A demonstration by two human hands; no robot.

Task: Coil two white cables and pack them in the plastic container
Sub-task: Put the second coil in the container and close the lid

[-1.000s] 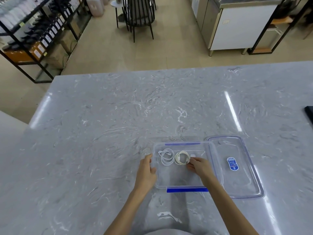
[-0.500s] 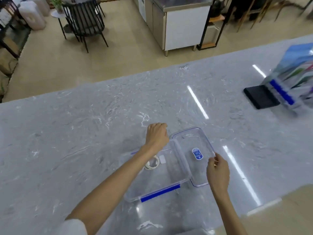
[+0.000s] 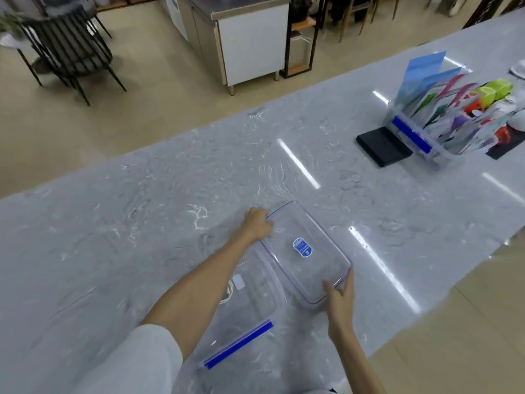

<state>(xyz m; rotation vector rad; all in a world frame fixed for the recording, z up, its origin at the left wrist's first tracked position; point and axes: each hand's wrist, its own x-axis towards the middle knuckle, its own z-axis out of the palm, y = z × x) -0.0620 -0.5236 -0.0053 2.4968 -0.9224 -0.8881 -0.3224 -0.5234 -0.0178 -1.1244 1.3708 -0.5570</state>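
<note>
A clear plastic container (image 3: 255, 317) with blue clips lies on the grey marble counter, low in the middle of the view. A coiled white cable (image 3: 227, 292) shows inside it, mostly hidden behind my left forearm; the other cable is out of sight. To its right lies the clear lid (image 3: 309, 268) with a blue label. My left hand (image 3: 257, 224) grips the lid's far left corner. My right hand (image 3: 341, 298) holds its near right corner, thumb on top.
A black flat box (image 3: 383, 146) and a clear bin (image 3: 443, 129) full of colourful packets stand at the far right. The counter's right edge (image 3: 443, 291) runs close beside my right hand. Beyond the counter are a chair and a cabinet.
The view swung to the right. My left hand left the container's side and reached across to the lid's far corner. My right hand came out of the container and took the lid's near corner.
</note>
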